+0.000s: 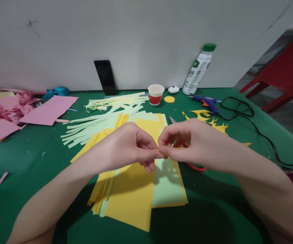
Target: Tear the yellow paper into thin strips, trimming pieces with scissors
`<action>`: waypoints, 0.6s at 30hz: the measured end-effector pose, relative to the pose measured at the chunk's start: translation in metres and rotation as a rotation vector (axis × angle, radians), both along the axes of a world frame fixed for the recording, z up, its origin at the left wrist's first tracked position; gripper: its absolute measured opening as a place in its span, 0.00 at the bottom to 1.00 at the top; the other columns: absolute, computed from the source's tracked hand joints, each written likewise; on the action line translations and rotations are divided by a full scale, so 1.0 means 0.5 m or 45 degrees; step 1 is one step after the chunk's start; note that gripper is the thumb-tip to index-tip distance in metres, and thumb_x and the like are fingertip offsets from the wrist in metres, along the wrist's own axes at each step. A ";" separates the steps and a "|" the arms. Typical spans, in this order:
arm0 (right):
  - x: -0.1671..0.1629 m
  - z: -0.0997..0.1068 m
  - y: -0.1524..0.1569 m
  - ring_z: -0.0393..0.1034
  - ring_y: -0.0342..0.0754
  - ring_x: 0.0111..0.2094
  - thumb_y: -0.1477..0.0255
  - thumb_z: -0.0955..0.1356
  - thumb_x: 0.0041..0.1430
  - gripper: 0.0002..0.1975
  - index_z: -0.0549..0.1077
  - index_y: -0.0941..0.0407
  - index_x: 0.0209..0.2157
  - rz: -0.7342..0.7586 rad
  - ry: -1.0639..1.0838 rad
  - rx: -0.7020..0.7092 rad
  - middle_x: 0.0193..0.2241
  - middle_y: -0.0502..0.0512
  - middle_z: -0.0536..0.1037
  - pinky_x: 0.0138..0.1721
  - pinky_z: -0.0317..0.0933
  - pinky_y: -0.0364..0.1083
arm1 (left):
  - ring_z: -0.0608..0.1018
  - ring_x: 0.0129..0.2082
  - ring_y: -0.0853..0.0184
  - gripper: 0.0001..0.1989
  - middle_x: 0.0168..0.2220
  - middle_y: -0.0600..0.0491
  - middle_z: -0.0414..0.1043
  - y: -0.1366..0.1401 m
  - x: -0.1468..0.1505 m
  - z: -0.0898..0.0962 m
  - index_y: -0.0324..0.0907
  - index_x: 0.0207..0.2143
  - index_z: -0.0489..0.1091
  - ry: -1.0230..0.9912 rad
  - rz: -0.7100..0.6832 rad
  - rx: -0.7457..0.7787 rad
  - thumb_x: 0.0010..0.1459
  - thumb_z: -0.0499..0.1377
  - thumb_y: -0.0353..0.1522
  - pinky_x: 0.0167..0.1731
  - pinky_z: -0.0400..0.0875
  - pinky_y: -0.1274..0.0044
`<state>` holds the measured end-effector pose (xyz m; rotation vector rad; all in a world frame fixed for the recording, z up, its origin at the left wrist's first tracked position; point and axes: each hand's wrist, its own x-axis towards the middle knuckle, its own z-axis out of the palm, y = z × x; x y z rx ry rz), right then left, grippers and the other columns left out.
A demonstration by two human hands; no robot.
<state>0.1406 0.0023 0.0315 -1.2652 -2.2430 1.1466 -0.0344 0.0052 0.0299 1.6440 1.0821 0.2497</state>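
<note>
My left hand (133,145) and my right hand (187,140) meet fingertip to fingertip, pinching a narrow yellow paper strip (164,154) between them. Most of the strip is hidden by my fingers. Beneath them lie a yellow paper sheet (131,193) and a pale green sheet (168,193). Cut yellow strips (102,193) lie along the left side of these sheets. Red-handled scissors (196,167) rest partly behind my right hand.
Fringed pale green strips (85,130), pink papers (51,110), a paper cup (156,95), a phone (105,78), a leaning bottle (198,71), a glue gun (207,102) with a black cord (266,137) and yellow scraps (219,127) surround the work on the green table (204,210).
</note>
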 end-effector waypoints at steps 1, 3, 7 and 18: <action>-0.002 -0.001 0.000 0.57 0.34 0.14 0.74 0.64 0.46 0.04 0.70 0.57 0.21 -0.009 -0.008 -0.031 0.18 0.44 0.73 0.16 0.52 0.37 | 0.77 0.21 0.75 0.09 0.19 0.58 0.75 0.000 0.001 0.001 0.40 0.19 0.73 0.004 -0.010 0.002 0.50 0.59 0.32 0.23 0.69 0.89; -0.001 -0.002 0.000 0.53 0.32 0.11 0.75 0.63 0.45 0.04 0.68 0.56 0.20 0.007 -0.003 -0.093 0.16 0.43 0.71 0.14 0.51 0.37 | 0.77 0.21 0.76 0.10 0.19 0.58 0.76 -0.001 0.001 0.003 0.40 0.19 0.73 0.008 -0.018 -0.013 0.51 0.59 0.32 0.21 0.68 0.90; 0.021 0.003 0.007 0.60 0.35 0.14 0.76 0.63 0.44 0.04 0.66 0.56 0.19 0.018 0.021 -0.224 0.14 0.43 0.68 0.14 0.53 0.36 | 0.76 0.20 0.77 0.07 0.18 0.60 0.75 0.004 -0.009 0.014 0.41 0.20 0.74 -0.010 -0.023 -0.029 0.49 0.60 0.32 0.20 0.66 0.91; 0.092 0.036 0.029 0.64 0.39 0.18 0.72 0.64 0.47 0.07 0.67 0.56 0.18 0.027 -0.195 -0.166 0.15 0.47 0.70 0.18 0.55 0.38 | 0.76 0.18 0.76 0.07 0.17 0.60 0.75 0.023 -0.052 0.034 0.43 0.19 0.75 0.050 0.014 0.054 0.47 0.62 0.33 0.15 0.64 0.92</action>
